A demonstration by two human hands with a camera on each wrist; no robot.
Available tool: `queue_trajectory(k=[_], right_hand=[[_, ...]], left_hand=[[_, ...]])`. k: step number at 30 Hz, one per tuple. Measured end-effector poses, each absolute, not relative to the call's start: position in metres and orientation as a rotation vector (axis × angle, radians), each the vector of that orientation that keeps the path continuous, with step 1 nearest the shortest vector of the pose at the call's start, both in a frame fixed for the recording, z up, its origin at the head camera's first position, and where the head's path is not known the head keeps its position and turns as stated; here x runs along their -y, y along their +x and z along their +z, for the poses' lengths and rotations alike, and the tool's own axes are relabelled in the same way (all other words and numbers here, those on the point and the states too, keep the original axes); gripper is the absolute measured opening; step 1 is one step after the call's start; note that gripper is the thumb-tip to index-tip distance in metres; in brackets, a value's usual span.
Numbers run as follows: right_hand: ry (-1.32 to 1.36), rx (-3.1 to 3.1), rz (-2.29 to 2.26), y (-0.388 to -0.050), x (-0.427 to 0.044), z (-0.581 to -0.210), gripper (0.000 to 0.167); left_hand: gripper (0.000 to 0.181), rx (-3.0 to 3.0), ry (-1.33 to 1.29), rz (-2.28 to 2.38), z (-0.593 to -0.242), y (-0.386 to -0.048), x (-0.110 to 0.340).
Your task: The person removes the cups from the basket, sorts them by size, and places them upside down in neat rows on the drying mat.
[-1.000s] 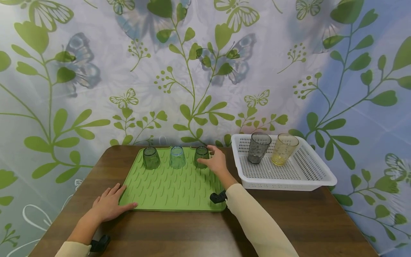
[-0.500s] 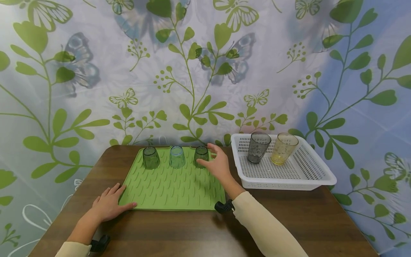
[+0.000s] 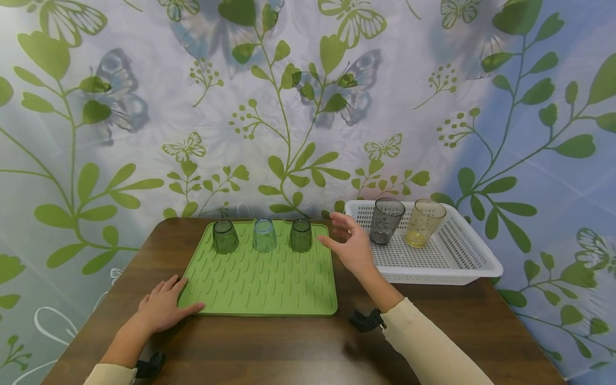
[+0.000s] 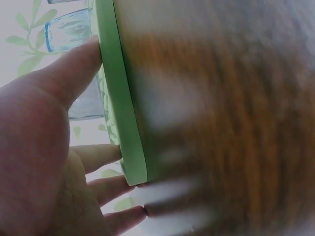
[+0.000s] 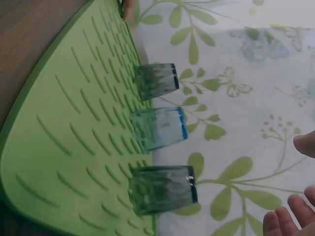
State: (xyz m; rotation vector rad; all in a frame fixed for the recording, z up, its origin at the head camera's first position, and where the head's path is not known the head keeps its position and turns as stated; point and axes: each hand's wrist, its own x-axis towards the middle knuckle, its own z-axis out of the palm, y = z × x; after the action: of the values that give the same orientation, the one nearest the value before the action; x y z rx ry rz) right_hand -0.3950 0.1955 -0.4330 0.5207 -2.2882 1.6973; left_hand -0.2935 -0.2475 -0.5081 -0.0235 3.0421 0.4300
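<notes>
A green ridged drying mat lies on the table, with three glasses in a row along its far edge. They are a dark green glass, a light blue glass and a dark grey-green glass, narrower ends up. My left hand rests at the mat's near left corner, fingers spread, thumb on the mat edge. Holding nothing, my right hand hovers between the rightmost glass and the white basket, thumb and fingers apart. In the right wrist view, the dark grey-green glass stands apart from that hand.
Inside the basket stand a tall grey glass and a tall yellow glass, both tilted, wide ends up. Brown wood tabletop extends in front of the mat. A leaf-and-butterfly patterned curtain hangs behind the table.
My right hand has let go of the rightmost glass and moved right, toward the basket. The glass stays on the mat. My left hand has not moved.
</notes>
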Motion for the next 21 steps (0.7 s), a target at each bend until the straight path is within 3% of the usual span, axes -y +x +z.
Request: queue_trajectory(k=[21], right_hand=[[0.404, 2.177, 1.521, -0.395, -0.288, -0.406, 0.056]], left_hand=[[0.097, -3.27, 0.048, 0.42, -0.508, -0.289, 0.233]])
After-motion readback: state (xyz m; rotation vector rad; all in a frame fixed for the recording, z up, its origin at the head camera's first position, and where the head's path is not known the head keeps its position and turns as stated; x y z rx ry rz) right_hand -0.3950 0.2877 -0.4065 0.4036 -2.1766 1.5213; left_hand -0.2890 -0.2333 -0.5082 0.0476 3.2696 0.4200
